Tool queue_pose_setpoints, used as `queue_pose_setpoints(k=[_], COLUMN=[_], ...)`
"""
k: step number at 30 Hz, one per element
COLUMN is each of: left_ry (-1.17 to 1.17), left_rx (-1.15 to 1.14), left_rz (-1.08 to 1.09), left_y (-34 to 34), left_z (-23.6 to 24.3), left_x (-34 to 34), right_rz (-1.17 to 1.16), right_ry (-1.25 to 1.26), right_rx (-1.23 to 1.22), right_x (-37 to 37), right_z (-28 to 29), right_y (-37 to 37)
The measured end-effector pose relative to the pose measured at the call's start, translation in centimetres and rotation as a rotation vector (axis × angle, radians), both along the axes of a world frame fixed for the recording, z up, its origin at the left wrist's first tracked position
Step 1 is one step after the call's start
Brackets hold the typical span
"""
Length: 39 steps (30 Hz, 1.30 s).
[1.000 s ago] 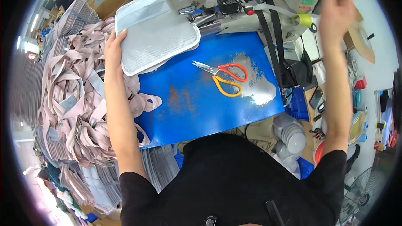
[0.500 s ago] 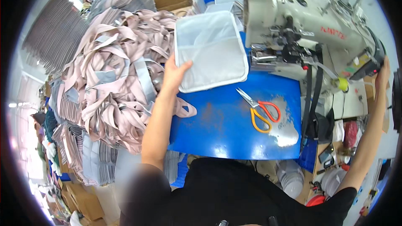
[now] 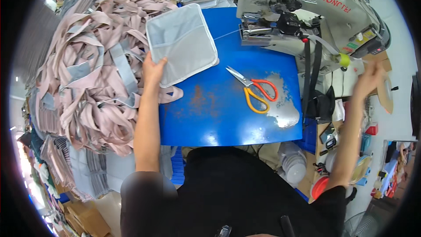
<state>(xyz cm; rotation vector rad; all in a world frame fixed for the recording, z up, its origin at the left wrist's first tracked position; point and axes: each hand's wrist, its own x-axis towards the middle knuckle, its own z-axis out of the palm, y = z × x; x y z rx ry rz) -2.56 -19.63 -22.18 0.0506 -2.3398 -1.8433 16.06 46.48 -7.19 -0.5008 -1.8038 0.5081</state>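
A bright blue work table (image 3: 210,118), rust-worn at its middle and scraped to bare metal near its right edge, fills the centre of the view. An off-white industrial sewing machine (image 3: 315,13) stands along its far right side, and a pair of orange-handled steel scissors (image 3: 253,90) lies on the blue top just in front of it. To the left, a tall heap of dusty-pink and grey fabric straps (image 3: 87,70) spills against the table edge. The room around is crowded (boxes and stacked grey pieces at the far side, small containers and clutter low on the right).

The left hand (image 3: 153,68) grasps the near left corner of a pale grey square quilted fabric panel with white edging (image 3: 182,41), which lies on the table's far left part, overlapping the strap heap. The right hand (image 3: 370,79) is raised beside the machine's right end; it is blurred, so whether it is clenched or loose cannot be told. The fisheye rim cuts off the room's edges, and the person's dark-clothed torso hides the table's near side.
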Motion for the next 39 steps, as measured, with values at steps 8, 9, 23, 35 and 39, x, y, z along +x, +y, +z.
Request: queue_pose_setpoints(k=[8,9,23,35,39], left_ry=[-0.100,-0.112,-0.147,0.030,-0.038], left_rx=[0.192,0.203,0.259,-1.013,-1.012], left_rz=[-0.104,-0.103,-0.163,-0.998,-1.049], left_y=[1.5,1.6,3.0,7.2,8.6], left_z=[2.0,2.6,4.4,17.2,9.6], left_x=[-0.1,0.1,0.9,23.1,22.5], right_rz=[0.896,0.924,0.833,0.598,0.647], right_ry=[-1.174,-1.268,-0.902,-0.951,-0.857], right_rx=[0.064,0.005,-0.274,0.139,0.211], right_x=[1.4,0.9,-5.7,4.6,4.1], right_z=[-7.6,-7.3,-9.7,-9.9,-9.5], right_y=[-23.4,-23.2,-27.7,-20.4,-20.6])
